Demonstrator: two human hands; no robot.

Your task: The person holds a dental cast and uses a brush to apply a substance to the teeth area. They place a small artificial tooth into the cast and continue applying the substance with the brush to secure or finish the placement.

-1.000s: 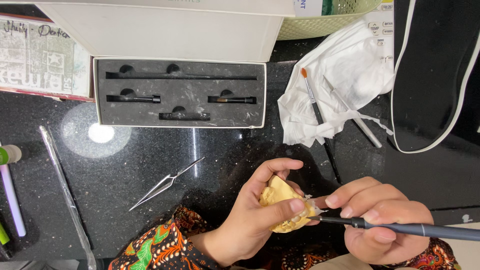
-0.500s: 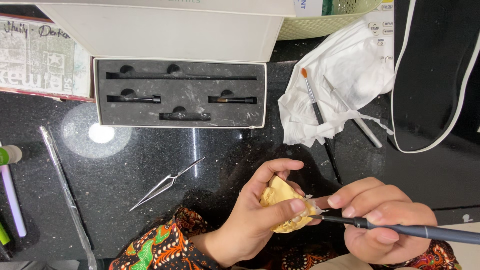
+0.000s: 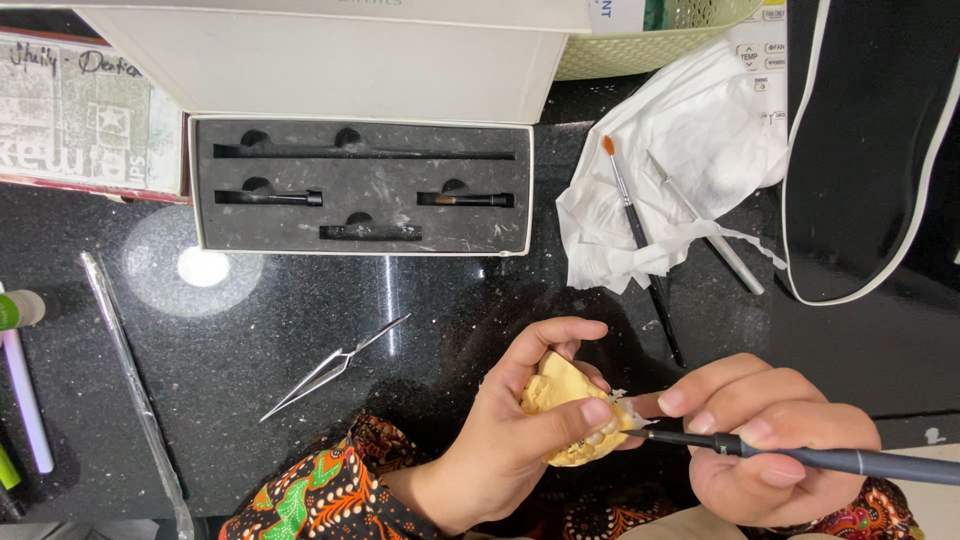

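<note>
black speckled countertop [image 3: 420, 330] bears tweezers [image 3: 335, 368], foam-lined box [image 3: 362, 188], crumpled tissue [image 3: 680, 160].

Left hand [image 3: 520, 420] cups the yellow dental cast [image 3: 570, 400], thumb pressed over its teeth. Right hand [image 3: 770, 440] pinches a dark slim tool [image 3: 800, 455], tip touching the cast. Tweezers [image 3: 335, 367] lie on the black counter [image 3: 250, 330], near the open foam-lined case [image 3: 360, 185]; a brush [image 3: 640, 250] crosses crumpled tissue [image 3: 680, 160].

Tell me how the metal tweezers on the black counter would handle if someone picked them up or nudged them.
The tweezers look thin and metallic, so probably light yet stiff, with springy arms. Lying flat on the glossy black counter, they would likely slide or spin when nudged rather than roll. The fine pointed tips and low profile may make them fiddly to lift.
</note>
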